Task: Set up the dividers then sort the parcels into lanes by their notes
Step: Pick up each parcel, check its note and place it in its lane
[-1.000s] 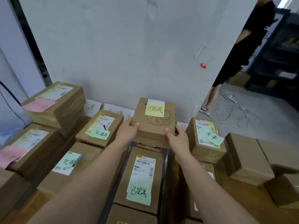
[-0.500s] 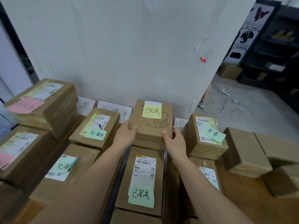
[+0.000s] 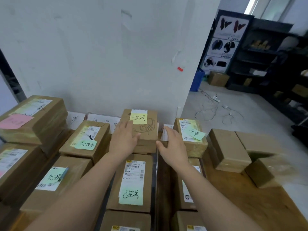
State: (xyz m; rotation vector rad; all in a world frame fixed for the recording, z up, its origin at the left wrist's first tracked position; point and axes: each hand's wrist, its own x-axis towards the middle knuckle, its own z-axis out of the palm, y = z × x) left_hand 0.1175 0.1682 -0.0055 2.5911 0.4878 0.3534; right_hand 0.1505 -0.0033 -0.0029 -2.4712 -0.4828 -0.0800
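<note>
Two hands, both slack, gripping nothing: left hand (image 3: 124, 140) flat on the one yellow-noted parcel (image 3: 147, 130), far middle, by the wall (image 3: 100, 64); right hand (image 3: 174, 147) just off its right edge, apart.

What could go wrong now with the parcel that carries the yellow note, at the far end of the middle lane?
1. The yellow-note parcel lies on top of another box, with only the left hand flat on it; it may slide when that hand leaves.
2. The open right hand is near the green note, askew at the edge of the neighbouring parcel; a brush could peel it off.
</note>
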